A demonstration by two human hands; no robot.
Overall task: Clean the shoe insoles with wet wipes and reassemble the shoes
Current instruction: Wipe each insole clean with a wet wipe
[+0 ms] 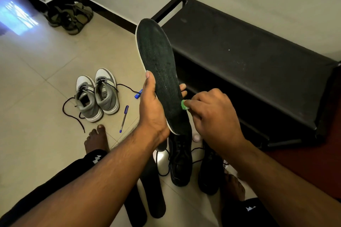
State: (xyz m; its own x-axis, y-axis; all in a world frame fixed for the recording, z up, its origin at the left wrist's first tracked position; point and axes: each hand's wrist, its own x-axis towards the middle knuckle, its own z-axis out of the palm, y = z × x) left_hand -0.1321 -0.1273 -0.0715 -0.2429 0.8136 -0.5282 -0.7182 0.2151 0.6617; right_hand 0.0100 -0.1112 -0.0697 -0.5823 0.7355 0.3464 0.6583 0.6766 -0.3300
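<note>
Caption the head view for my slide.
Left hand holds dark insole; right hand pinches green piece.

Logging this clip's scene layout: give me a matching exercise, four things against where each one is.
Things:
1. dark insole
2. grey-and-white sneakers
3. blue pen
4. olive sandals

Places:
A. by the wall corner, far left
B. gripped in the left hand, raised
C. side by side on the floor tiles, laces loose
D. lying on the floor just right of the sneakers

Pairs: 1-B, 2-C, 3-D, 4-A
</note>
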